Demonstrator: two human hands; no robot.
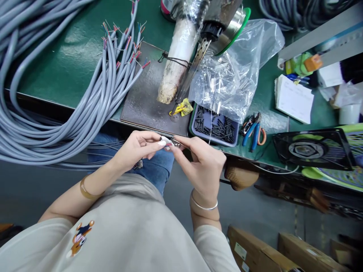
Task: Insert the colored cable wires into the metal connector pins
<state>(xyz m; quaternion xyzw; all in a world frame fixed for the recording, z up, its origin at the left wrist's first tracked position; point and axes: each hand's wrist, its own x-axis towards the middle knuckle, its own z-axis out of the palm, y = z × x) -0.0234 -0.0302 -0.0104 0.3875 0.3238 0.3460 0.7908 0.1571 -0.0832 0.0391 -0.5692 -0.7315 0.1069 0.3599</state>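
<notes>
Close together at the table's front edge, both my hands pinch at the stripped end of a cable (168, 144), where thin red and white wires show. My left hand (141, 148) is closed on the cable end from the left. From the right, my right hand (198, 155) closes thumb and forefinger on something small and metallic at the wire tips, too small to make out. Just beyond lies a dark metal plate (150, 90) with a yellow clip (180, 108) on it. Beside my right hand is a tray (234, 142) of small black tubes.
Grey cables (93, 102) with stripped ends pile up at left. A white-wrapped cylinder (177, 56) overhangs the plate beside a solder spool (229, 30). A clear bag (241, 68) of metal parts leans over the tray. Blue-handled pliers (255, 132), a notepad (295, 98) and a fan (312, 149) stand right.
</notes>
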